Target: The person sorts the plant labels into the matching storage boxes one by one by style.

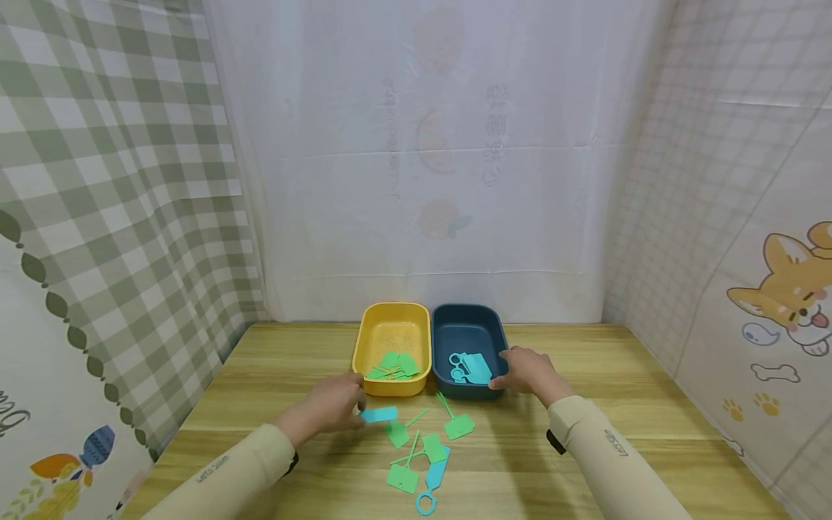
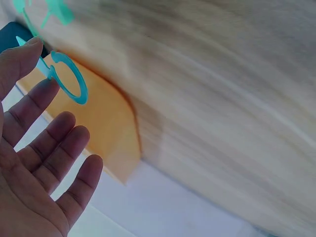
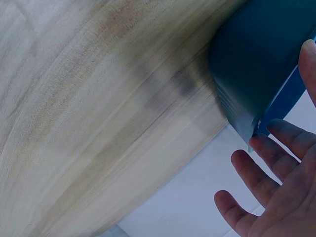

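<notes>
Between the thumb and index finger, my left hand pinches a light blue plastic tag with a ring at one end, just in front of the yellow bin. In the left wrist view the tag's ring sticks out past the fingertips while the other fingers stay loose. My right hand rests at the front right corner of the navy bin, fingers extended along its rim. Green stemmed tags lie in the yellow bin. Blue ringed tags lie in the navy one.
Several loose green tags are spread on the wooden table in front of the bins. Another blue ringed tag lies among them, partly under a green one. A white curtain hangs behind the bins, with patterned cloths at both sides.
</notes>
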### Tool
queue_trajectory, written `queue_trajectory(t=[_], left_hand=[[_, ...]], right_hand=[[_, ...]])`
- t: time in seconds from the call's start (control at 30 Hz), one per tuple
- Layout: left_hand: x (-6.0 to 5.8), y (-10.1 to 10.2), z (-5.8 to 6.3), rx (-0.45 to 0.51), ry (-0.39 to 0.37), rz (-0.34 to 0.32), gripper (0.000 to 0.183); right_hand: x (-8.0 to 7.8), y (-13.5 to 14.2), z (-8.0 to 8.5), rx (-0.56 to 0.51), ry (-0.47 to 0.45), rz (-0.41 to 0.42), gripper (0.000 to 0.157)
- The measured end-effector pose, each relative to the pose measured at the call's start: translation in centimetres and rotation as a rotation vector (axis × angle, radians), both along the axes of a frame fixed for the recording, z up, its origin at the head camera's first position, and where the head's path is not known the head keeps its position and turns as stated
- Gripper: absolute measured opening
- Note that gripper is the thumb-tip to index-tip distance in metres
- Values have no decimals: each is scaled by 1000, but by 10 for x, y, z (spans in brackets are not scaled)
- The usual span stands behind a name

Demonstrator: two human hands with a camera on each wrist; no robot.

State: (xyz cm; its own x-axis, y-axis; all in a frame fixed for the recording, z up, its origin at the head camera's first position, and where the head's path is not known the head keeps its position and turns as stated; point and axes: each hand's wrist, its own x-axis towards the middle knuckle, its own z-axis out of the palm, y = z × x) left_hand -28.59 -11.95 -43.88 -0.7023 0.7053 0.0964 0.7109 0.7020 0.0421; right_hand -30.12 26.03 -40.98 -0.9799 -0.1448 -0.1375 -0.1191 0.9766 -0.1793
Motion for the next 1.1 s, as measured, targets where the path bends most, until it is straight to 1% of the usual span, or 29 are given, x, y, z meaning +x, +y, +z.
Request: queue_trajectory(t=[0.23, 0.4, 0.57, 0.73, 0.97, 1.1], left_hand=[[0, 11, 12, 37, 3, -33, 20], [-2, 19, 18, 43, 30, -53, 20], [-6, 27, 22, 41, 49, -44, 19], [-12, 34, 26, 30, 102, -43, 20], [-22, 49, 34, 23, 121, -12, 20], [-27, 58, 37, 6, 144, -8, 19]], right_hand=[[0, 0, 0, 0, 0, 3, 77], [0, 0, 0, -4, 0, 3, 77], [-1, 0, 0, 0, -2, 2, 76], [-2, 0, 0, 1, -5, -2, 76], [-3, 1, -1, 3, 6, 4, 77], [-2, 1, -2, 2, 6, 1, 76]])
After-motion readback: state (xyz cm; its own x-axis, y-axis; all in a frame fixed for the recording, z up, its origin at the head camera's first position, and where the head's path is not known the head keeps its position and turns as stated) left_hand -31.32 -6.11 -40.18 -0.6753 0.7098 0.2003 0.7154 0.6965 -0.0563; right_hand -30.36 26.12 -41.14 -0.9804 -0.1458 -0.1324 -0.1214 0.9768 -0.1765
